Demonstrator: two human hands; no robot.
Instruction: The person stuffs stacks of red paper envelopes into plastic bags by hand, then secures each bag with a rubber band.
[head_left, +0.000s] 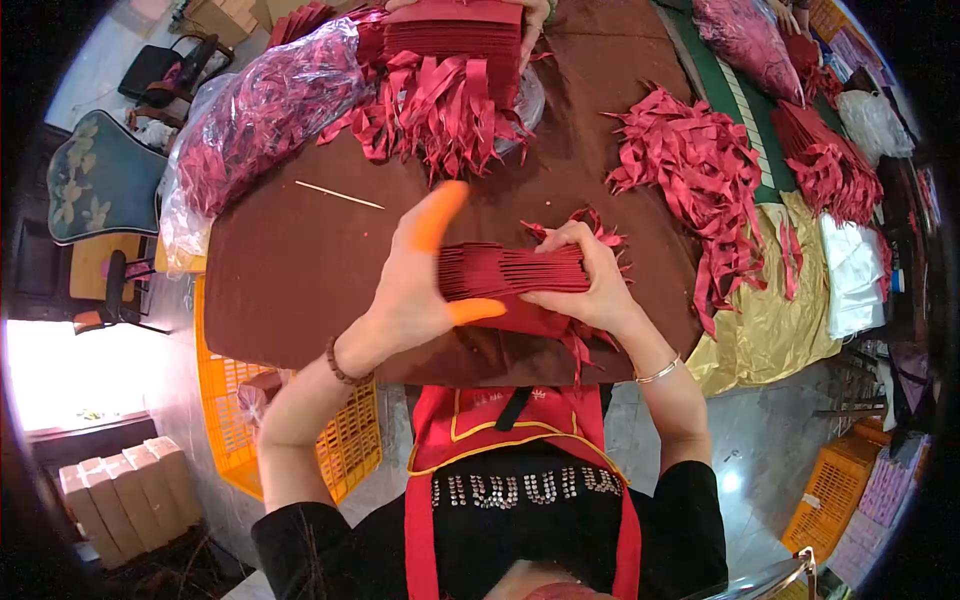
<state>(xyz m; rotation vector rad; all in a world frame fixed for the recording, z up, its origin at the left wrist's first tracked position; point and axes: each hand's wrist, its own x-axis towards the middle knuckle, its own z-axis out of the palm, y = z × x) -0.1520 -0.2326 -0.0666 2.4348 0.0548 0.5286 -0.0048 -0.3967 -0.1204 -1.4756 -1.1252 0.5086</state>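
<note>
The right hand squeezes one end of the red stack, likely so the thin layers can't slide, while the left hand is spread wide at its nine o'clock end, maybe touching, I can't tell. The stack is at the brown table's six o'clock side, probably for easy reach, with loose red ribbons at two o'clock, perhaps kept out of the way.
</note>
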